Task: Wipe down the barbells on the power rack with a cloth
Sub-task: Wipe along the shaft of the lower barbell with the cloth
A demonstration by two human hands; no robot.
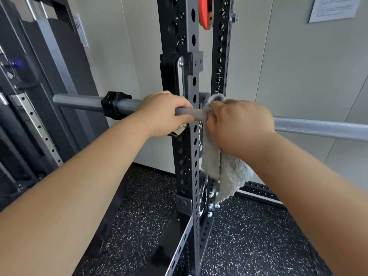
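**Head view: wiping step in hand.** The barbell runs horizontally across the middle of the frame and crosses the power rack upright at centre. The left hand has its grip closed over the bare shaft just left of the upright, fingers curled over the top, apparently steadying the bar. The right hand, just right of the upright, has its grip closed round the cloth, which is bunched against the shaft. The loose part of the cloth hangs toward the lower centre. Whether the cloth wraps fully round the bar cannot be told, since the hand covers the contact.

A black collar sits on the bar at centre left. The step is judged to be the wiping of the shaft section beside the upright, with the knurled length toward the right edge probably yet to be done. The next move calls for sliding the cloth along the bar under firm pressure while the left hand braces against rolling. The hanging tail should also be kept clear of the rack hardware.
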